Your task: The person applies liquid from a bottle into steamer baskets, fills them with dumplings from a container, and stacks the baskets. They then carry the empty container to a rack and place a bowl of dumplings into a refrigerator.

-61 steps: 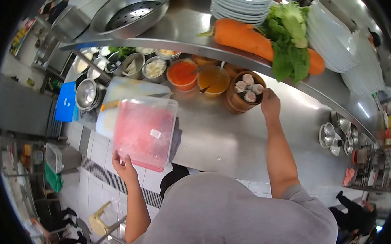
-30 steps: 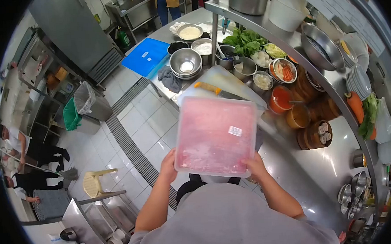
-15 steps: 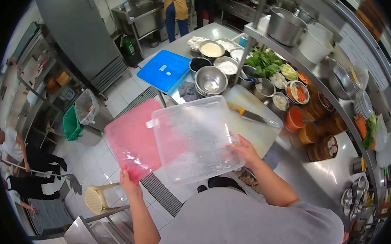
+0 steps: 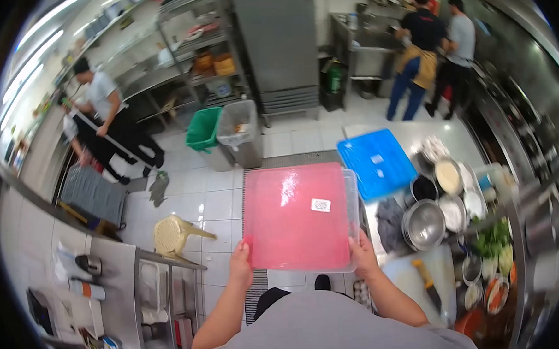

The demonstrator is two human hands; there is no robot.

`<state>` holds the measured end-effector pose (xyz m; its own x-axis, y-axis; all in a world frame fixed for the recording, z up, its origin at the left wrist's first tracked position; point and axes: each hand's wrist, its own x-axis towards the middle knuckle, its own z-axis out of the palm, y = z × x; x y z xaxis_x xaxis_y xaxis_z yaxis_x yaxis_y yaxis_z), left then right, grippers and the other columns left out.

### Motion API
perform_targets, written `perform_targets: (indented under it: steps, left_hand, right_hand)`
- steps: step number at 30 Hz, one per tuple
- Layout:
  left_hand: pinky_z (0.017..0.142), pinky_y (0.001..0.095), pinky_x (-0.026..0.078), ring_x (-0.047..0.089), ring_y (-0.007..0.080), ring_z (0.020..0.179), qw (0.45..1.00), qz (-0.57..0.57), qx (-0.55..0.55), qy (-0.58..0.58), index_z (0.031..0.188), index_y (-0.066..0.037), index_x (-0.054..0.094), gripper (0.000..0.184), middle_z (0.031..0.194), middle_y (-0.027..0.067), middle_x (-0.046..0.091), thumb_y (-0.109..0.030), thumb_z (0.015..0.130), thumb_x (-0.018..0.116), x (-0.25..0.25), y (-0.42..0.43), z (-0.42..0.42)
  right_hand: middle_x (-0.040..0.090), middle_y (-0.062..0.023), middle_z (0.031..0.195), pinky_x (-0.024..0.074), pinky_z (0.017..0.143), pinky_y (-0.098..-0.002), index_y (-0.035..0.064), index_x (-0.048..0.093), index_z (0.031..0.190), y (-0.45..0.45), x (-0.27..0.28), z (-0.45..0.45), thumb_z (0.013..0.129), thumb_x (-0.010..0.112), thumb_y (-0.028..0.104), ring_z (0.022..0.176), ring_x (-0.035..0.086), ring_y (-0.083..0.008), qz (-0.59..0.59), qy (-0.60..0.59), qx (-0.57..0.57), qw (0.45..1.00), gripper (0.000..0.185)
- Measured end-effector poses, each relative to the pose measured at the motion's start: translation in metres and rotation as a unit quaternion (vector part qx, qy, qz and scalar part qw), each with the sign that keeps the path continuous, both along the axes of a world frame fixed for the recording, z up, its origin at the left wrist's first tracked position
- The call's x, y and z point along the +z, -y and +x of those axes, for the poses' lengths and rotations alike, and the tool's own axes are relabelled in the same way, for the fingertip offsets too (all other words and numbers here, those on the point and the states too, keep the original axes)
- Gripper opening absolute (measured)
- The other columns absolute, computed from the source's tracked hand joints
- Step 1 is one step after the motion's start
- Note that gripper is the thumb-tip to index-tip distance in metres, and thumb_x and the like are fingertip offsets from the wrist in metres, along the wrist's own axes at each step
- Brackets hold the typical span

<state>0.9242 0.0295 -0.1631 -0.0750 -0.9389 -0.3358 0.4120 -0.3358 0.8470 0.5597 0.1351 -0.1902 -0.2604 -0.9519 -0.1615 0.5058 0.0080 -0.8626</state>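
Note:
A square pink see-through plastic lid [image 4: 294,221] with a small white label is held out in front of me. My left hand [image 4: 241,265] grips its left edge near the lower corner. Behind it lies a clear plastic lid [image 4: 351,199], mostly hidden, with its right edge showing. My right hand [image 4: 363,255] is closed on the right side of the clear lid, beside the pink lid's edge. Below both lids is the tiled floor [image 4: 221,203].
On the right, a steel table [image 4: 370,223] bears a blue lid [image 4: 377,163], steel bowls [image 4: 424,225], a grey cloth [image 4: 389,225], and a yellow-handled knife [image 4: 427,285] on a cutting board [image 4: 395,276]. A stool [image 4: 172,236] and bins [image 4: 204,131] stand left. Several people work farther off, one with a mop [image 4: 159,188].
The view has turned left. Previously spread apart with the clear lid in front, the two lids now overlap almost fully, pink in front of clear. My hands have come closer together.

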Motion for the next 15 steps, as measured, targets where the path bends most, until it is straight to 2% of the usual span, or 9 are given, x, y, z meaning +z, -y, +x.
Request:
perform_targets:
  steps: [2, 3, 4, 5, 7, 9, 11, 13, 15]
  left_hand:
    - [0.108, 0.0418, 0.055, 0.061, 0.0228, 0.133, 0.999, -0.002, 0.012, -0.034, 0.160, -0.005, 0.045, 0.046, 0.149, 0.0098, 0.060, -0.024, 0.118, 0.042, 0.005, 0.005, 0.001]
    - [0.108, 0.0418, 0.055, 0.061, 0.0228, 0.133, 0.999, -0.007, 0.033, -0.037, 0.160, -0.005, 0.045, 0.046, 0.149, 0.0098, 0.060, -0.024, 0.118, 0.042, 0.018, 0.009, 0.005]
    - [0.113, 0.0427, 0.051, 0.057, 0.0241, 0.139, 1.000, 0.010, 0.011, -0.026, 0.164, -0.005, 0.038, 0.049, 0.156, 0.0105, 0.053, -0.024, 0.118, 0.040, 0.037, 0.008, 0.010]
    - [0.117, 0.0437, 0.048, 0.052, 0.0254, 0.144, 0.999, 0.028, -0.012, -0.015, 0.168, -0.006, 0.031, 0.053, 0.164, 0.0111, 0.045, -0.024, 0.119, 0.038, 0.045, 0.012, 0.016]
    - [0.119, 0.0430, 0.045, 0.052, 0.0255, 0.145, 0.999, 0.002, 0.036, -0.005, 0.169, -0.006, 0.028, 0.054, 0.166, 0.0112, 0.042, -0.025, 0.119, 0.037, 0.031, 0.027, 0.033]
    - [0.121, 0.0423, 0.043, 0.052, 0.0256, 0.145, 0.997, -0.023, 0.078, 0.009, 0.170, -0.006, 0.026, 0.055, 0.168, 0.0112, 0.039, -0.026, 0.119, 0.036, 0.017, 0.047, 0.050]
    - [0.121, 0.0399, 0.042, 0.049, 0.0241, 0.147, 0.964, -0.143, 0.131, 0.180, 0.168, -0.003, 0.029, 0.057, 0.165, 0.0118, 0.044, -0.032, 0.119, 0.037, 0.010, 0.078, 0.066]
    - [0.120, 0.0374, 0.042, 0.052, 0.0212, 0.143, 0.964, -0.130, 0.156, 0.169, 0.166, -0.002, 0.035, 0.056, 0.160, 0.0105, 0.050, -0.033, 0.119, 0.039, 0.006, 0.113, 0.076]
    - [0.119, 0.0349, 0.042, 0.054, 0.0184, 0.140, 0.965, -0.119, 0.171, 0.158, 0.163, -0.002, 0.040, 0.055, 0.154, 0.0092, 0.056, -0.033, 0.119, 0.042, -0.002, 0.152, 0.087]
  right_hand:
    - [0.065, -0.0085, 0.142, 0.0558, 0.104, -0.0356, 0.0096, 0.036, 0.166, 0.055, 0.017, 0.011, 0.111, 0.060, 0.018, 0.124, 0.066, -0.0169, -0.014, 0.019, 0.056, 0.998, 0.061]
    - [0.066, -0.0071, 0.140, 0.0551, 0.104, -0.0330, 0.0095, 0.034, 0.168, 0.082, 0.023, 0.014, 0.112, 0.060, 0.021, 0.122, 0.066, -0.0146, -0.021, 0.042, 0.086, 0.995, 0.063]
    - [0.060, -0.0081, 0.149, 0.0488, 0.114, -0.0386, 0.0090, 0.031, 0.169, 0.108, 0.024, 0.022, 0.112, 0.060, 0.026, 0.134, 0.059, -0.0178, -0.041, 0.038, 0.118, 0.991, 0.066]
    - [0.060, -0.0081, 0.149, 0.0488, 0.114, -0.0386, 0.0090, 0.031, 0.169, 0.133, 0.023, 0.029, 0.112, 0.060, 0.026, 0.134, 0.059, -0.0178, -0.042, 0.035, 0.137, 0.989, 0.066]
    - [0.053, -0.0086, 0.156, 0.0410, 0.121, -0.0422, 0.0068, 0.028, 0.170, 0.180, 0.050, 0.055, 0.112, 0.060, 0.032, 0.141, 0.053, -0.0218, -0.057, 0.058, 0.196, 0.977, 0.070]
    - [0.050, -0.0091, 0.159, 0.0380, 0.123, -0.0431, 0.0056, 0.027, 0.170, 0.230, 0.058, 0.071, 0.111, 0.061, 0.031, 0.145, 0.049, -0.0228, -0.051, 0.061, 0.250, 0.965, 0.072]
    - [0.047, -0.0095, 0.162, 0.0351, 0.125, -0.0440, 0.0044, 0.025, 0.170, 0.270, 0.071, 0.090, 0.111, 0.062, 0.030, 0.149, 0.045, -0.0238, -0.048, 0.064, 0.300, 0.950, 0.074]
    - [0.048, -0.0107, 0.161, 0.0370, 0.123, -0.0423, 0.0027, 0.028, 0.169, 0.301, 0.097, 0.102, 0.109, 0.064, 0.023, 0.147, 0.047, -0.0230, -0.087, -0.194, 0.326, 0.921, 0.073]
    - [0.049, -0.0114, 0.160, 0.0375, 0.122, -0.0416, 0.0021, 0.030, 0.167, 0.333, 0.084, 0.104, 0.108, 0.065, 0.020, 0.146, 0.048, -0.0223, -0.080, -0.204, 0.316, 0.923, 0.071]
